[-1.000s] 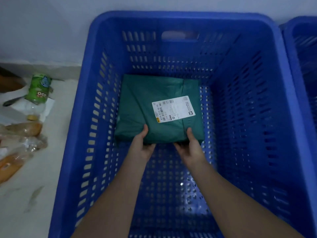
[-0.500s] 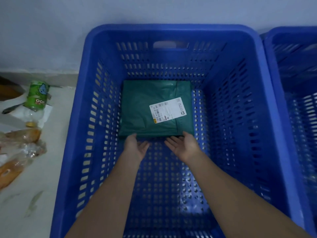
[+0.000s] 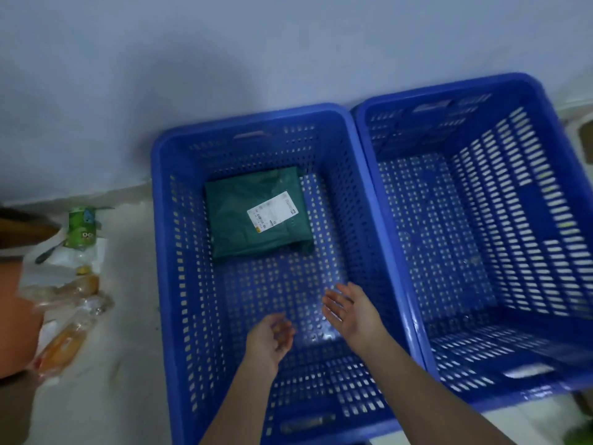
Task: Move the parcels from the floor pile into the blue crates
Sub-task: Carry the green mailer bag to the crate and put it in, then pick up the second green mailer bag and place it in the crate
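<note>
— So, where do we stand with the green parcel (image 3: 258,211)?

— We've got it lying flat on the bottom of the left blue crate (image 3: 167,252), toward the far wall, label up, in the middle of the frame. Neither hand touches it.

— And our hands?

— Both hover over the near half of that crate, well apart from the parcel. Our left hand (image 3: 271,337) is loosely curled and holds nothing (it's a bit blurred, so finger detail is hard to read). Our right hand (image 3: 351,308) is spread, palm turned inward, also empty.

— What about the right blue crate (image 3: 564,220)?

— We can see no parcel in it. The floor pile isn't in view, so we can't say how many parcels remain.

— What could trip us up from here?

— We'd judge the clutter at the left edge of the frame the main worry: a green can (image 3: 81,228) and some clear plastic bottles (image 3: 69,316) lie on the floor beside the crate, and turning away carelessly could kick them. Also, dropping later parcels from height might skew the stack, leaving less room.
</note>
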{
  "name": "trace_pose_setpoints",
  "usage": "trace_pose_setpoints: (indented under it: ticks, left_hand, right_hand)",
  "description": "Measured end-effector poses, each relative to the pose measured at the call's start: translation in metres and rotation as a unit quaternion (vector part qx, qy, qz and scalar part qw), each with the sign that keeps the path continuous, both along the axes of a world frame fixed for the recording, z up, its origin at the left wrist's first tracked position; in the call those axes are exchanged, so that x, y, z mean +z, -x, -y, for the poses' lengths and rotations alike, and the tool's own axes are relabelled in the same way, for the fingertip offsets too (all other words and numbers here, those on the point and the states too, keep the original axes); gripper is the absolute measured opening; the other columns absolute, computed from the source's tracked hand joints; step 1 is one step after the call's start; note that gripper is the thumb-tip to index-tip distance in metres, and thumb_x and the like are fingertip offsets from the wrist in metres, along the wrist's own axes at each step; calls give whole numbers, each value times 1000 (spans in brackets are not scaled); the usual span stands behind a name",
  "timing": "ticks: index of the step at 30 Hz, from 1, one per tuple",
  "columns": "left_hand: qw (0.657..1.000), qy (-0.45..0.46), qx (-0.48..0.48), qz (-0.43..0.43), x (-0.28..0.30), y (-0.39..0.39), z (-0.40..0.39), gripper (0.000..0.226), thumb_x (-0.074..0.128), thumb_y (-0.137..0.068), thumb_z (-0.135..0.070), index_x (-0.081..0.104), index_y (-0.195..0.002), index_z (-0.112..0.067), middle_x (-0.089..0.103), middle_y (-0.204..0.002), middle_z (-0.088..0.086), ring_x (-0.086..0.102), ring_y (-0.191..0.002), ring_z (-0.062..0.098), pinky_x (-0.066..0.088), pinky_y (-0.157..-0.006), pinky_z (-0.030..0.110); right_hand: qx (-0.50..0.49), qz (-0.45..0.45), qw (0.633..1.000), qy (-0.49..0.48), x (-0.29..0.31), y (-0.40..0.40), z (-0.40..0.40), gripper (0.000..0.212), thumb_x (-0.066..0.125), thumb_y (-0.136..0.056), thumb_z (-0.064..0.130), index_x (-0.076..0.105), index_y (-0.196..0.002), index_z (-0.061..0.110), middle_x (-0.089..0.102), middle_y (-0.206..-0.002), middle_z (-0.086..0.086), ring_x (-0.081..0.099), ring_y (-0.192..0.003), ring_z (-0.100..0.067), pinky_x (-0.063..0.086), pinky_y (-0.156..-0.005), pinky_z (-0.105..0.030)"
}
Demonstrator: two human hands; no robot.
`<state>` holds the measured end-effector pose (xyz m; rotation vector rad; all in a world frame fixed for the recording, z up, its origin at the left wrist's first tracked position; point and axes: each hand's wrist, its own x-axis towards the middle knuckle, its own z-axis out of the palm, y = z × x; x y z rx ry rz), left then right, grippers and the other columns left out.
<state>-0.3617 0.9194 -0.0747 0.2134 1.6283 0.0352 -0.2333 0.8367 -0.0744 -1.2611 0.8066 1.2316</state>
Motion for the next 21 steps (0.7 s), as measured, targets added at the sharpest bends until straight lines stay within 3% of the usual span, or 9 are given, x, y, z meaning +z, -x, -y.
trace_pose_setpoints:
  ticks: [2,4,9,14,21]
  left_hand:
    - [999,-22,-42,3,18,-7,7,15,50,-95,-11,58,-85,-3,59,-75,11,54,-63,22,48,-57,29]
    - [994,-44,-104,2,37,-18,15,15,50,-96,-13,59,-88,-4,60,-74,11,55,-59,21,46,-55,29]
    - [955,-96,-281,20,73,-55,39,15,48,-96,-17,60,-98,-8,62,-77,7,56,-58,18,43,-49,27]
    - [916,-145,-368,66,100,-88,85,16,46,-96,-15,58,-101,-6,60,-76,7,55,-63,18,44,-56,25]
    - [820,-161,-540,101,122,-154,201,16,45,-96,-12,59,-91,-6,59,-73,10,52,-58,20,42,-54,28]
  right_hand:
    - [-9,13,1000,-4,23,1,16,30,43,-100,29,51,-118,6,62,-100,-12,62,-88,-25,50,-74,-37]
    - [-34,22,999,-9,44,2,33,26,44,-100,29,54,-111,8,63,-100,-12,63,-88,-25,51,-68,-35]
    - [-132,47,990,-22,81,-6,99,29,39,-101,32,54,-110,9,63,-100,-9,62,-89,-22,50,-69,-32]
    - [-234,69,969,33,102,-23,197,30,38,-101,32,52,-111,8,62,-93,-9,60,-82,-21,49,-69,-31]
    - [-357,103,925,81,121,-42,354,31,37,-100,34,56,-101,10,65,-95,-10,62,-82,-21,50,-68,-32]
